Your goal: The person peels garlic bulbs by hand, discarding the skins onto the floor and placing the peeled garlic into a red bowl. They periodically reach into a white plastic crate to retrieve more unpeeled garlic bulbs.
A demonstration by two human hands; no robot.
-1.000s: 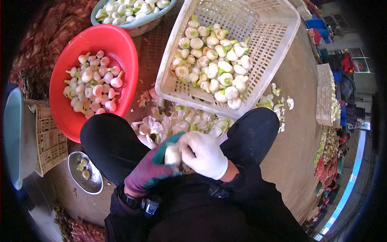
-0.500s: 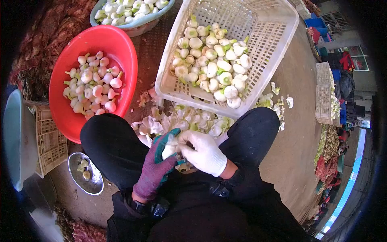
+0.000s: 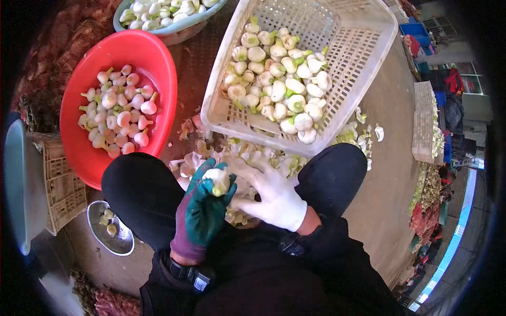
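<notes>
My left hand (image 3: 203,210), in a green and purple glove, is turned palm up between my knees with its fingers round a white garlic bulb (image 3: 217,180). The bulb's green cut stem points toward me. Just right of it, my right hand (image 3: 274,197), in a white glove, has its fingers spread and partly blurred, with nothing seen in them. Below both hands lies a heap of peeled skins (image 3: 253,155) on the ground.
A white perforated crate (image 3: 337,121) of bulbs stands ahead. To the left are a red basin (image 3: 150,55) with pinkish bulbs, a blue basin (image 3: 182,29) with more bulbs, and a small metal bowl (image 3: 124,242). Net sacks (image 3: 58,63) lie at the far left.
My right hand has come away from the bulb and its fingers have spread. My left hand has turned palm up, showing the bulb. The view has shifted slightly.
</notes>
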